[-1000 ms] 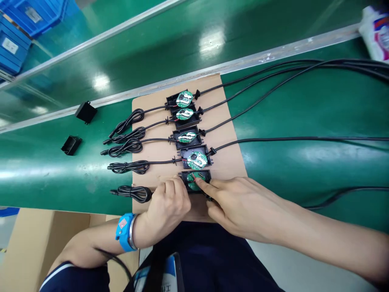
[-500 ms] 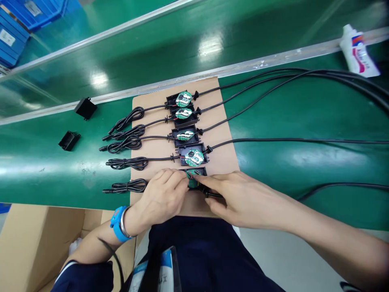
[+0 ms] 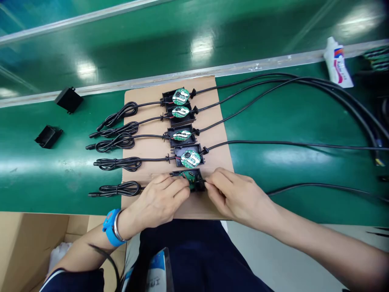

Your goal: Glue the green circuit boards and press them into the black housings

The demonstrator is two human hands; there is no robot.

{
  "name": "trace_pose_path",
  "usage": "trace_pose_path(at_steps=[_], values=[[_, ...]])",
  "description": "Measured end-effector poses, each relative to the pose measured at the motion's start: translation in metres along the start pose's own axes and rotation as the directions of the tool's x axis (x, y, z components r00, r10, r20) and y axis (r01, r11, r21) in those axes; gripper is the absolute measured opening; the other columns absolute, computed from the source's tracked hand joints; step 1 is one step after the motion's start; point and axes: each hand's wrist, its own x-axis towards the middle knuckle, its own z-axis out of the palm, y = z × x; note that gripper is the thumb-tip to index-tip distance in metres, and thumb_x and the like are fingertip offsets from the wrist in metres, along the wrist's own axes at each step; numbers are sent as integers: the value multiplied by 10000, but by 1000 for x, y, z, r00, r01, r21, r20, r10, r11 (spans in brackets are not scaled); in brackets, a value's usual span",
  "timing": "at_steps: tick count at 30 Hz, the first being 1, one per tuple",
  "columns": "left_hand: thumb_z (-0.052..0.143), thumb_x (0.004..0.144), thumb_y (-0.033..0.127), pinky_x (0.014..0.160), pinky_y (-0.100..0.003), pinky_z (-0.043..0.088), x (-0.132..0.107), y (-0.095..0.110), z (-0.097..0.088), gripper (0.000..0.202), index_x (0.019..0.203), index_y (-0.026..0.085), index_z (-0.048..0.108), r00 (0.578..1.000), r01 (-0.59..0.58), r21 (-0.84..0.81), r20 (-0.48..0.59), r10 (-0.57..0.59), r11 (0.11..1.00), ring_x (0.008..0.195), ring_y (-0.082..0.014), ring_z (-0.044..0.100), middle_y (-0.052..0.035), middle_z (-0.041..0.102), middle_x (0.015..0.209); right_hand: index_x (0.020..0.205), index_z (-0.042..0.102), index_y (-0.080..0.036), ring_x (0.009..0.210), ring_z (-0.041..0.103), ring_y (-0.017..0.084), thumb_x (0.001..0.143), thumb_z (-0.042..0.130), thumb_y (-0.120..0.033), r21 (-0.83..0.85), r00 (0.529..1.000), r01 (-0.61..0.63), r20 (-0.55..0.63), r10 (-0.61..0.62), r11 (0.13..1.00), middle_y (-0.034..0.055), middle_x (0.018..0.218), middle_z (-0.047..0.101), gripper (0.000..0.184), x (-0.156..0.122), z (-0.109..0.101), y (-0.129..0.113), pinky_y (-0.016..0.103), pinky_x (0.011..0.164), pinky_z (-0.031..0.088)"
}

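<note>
Black case (image 3: 199, 174) nearest the person is lying open on the cardboard sheet (image 3: 224, 156), which is covering part of the green bench (image 3: 273, 121). A green circuit board (image 3: 189, 176) is sitting inside it, partly hidden by the left hand (image 3: 162, 198). That hand is curling over the case's left end; its fingers are hiding whatever they may be gripping, so I cannot tell. The right hand (image 3: 238, 190) is pinching the black cable (image 3: 319, 185) between thumb and forefinger, just beside the case's right end.

The case is looking light and stiff, probably smooth plastic, so it would be sliding easily on the cardboard; its outer side walls are offering the safest hold. The board is seeming the fragile part, with thin red wires (image 3: 183, 175) showing on it, so fingers should be keeping to its rim. The cable is appearing flexible yet springy, and its long run across the bench may be tugging on such a light case; gripping close to the case is giving better control.
</note>
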Motion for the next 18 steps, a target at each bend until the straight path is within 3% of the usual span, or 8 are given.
trace_pose_path(at_steps=[4,7,10,14,18], values=[[436,845,25,931,-358,451,0,3,0,461,1294,94,516,999,38,40,-12,-38,998,1017,-225,571,-101,608,1209,773,452,-190,576,470,118,932,413,-124,45,995,-36,95,32,998,-8,697,493,177,-1,5,11,257,547,346],[449,791,37,940,-381,453,2,9,-1,634,1424,77,421,999,46,41,12,-46,998,1030,-244,573,-116,596,1210,750,453,-197,581,482,130,916,415,-112,-3,990,24,137,-23,1000,-3,694,500,191,1,4,11,271,543,328],[461,785,56,900,-373,462,9,16,-2,580,1364,44,493,996,85,46,31,-87,995,957,-235,573,-114,609,1120,745,479,-199,586,506,151,860,430,-62,-126,981,99,178,-76,987,8,697,520,186,4,4,6,299,517,270],[461,792,55,803,-363,466,16,21,-2,490,1268,50,580,991,120,82,45,-124,989,851,-220,559,-82,609,970,770,527,-193,580,505,162,816,457,-40,-217,979,93,196,-50,972,16,705,554,174,6,4,2,315,506,211],[476,804,43,850,-373,461,8,19,-3,532,1327,97,558,989,148,80,7,-149,986,952,-231,577,-83,641,1069,773,588,-176,657,515,157,878,467,-73,-160,985,113,151,-89,981,29,721,577,190,3,3,11,293,566,314]])
